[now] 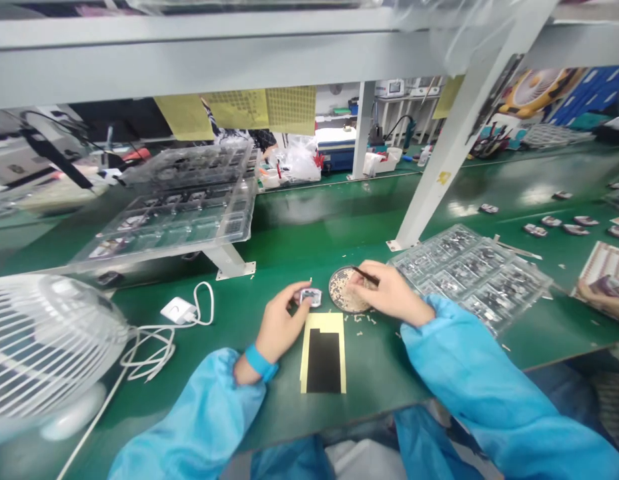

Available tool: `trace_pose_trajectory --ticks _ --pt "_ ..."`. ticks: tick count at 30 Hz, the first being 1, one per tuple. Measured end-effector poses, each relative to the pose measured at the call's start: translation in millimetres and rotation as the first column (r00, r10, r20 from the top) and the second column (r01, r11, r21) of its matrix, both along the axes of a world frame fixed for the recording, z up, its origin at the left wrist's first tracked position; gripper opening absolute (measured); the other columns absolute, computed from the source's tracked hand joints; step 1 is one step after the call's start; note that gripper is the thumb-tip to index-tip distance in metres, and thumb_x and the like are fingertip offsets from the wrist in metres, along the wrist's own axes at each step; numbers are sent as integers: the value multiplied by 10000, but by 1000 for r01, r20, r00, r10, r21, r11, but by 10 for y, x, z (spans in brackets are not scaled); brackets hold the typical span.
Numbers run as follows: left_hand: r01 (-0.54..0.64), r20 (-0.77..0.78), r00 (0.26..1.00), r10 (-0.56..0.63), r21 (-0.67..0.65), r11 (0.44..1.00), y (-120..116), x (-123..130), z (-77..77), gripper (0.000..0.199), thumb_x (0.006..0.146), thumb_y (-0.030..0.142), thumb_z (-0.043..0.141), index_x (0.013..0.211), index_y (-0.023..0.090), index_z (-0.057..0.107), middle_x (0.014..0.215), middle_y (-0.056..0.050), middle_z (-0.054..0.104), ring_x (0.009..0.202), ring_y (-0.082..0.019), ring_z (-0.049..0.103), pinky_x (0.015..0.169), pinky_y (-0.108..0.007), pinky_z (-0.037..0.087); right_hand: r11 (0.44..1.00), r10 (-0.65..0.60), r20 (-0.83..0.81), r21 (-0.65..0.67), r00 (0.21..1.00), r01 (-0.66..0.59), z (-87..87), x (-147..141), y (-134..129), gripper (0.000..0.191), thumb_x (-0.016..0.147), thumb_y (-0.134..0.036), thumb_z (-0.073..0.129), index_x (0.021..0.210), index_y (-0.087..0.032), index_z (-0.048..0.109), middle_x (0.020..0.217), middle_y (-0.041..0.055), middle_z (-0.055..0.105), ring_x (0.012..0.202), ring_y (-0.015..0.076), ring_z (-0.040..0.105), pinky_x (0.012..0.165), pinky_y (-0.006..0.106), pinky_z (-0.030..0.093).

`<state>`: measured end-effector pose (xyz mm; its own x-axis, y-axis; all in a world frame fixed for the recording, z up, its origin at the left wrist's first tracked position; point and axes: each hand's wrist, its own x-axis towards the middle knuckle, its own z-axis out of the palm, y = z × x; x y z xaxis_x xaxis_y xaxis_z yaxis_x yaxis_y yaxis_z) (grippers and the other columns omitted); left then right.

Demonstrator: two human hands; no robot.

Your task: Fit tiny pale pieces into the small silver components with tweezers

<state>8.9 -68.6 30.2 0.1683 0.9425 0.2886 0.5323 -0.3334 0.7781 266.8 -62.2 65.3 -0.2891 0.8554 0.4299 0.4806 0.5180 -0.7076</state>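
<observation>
My left hand (281,323) is closed around the edge of a small silver-white casing (312,297), held just above the green bench. My right hand (393,293) pinches dark tweezers (364,275), whose tips are hidden behind the fingers. It is over a round shallow dish (331,291) full of tiny beige pieces. Close in front of me lies a pale yellow sheet (341,340) bearing a black rectangular piece (323,363). Several tiny strips (359,333) are scattered beside the dish.
A clear compartment tray (469,273) of small parts lies right of my right hand. A white fan (49,353) and a charger with cable (178,310) stand left. Shelf posts (439,160) rise behind. Another person's hand (599,300) holds something at far right.
</observation>
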Motion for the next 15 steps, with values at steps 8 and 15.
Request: trace_pose_trajectory --ticks 8,15 --pt "-244 -96 963 250 71 967 1157 -30 16 460 880 336 625 1277 105 626 1137 -181 664 1124 -346 592 1016 -521 447 982 -182 162 -28 970 188 -150 168 150 187 897 -322 640 778 -185 594 781 3 596 732 158 563 704 281 424" --pt "-107 -199 970 138 159 982 596 -26 210 405 802 270 734 1201 206 708 1263 -101 668 1224 -286 585 1084 -402 447 984 -125 287 -84 950 155 -275 232 158 250 930 -421 572 852 -212 685 840 30 652 766 200 608 712 303 430"
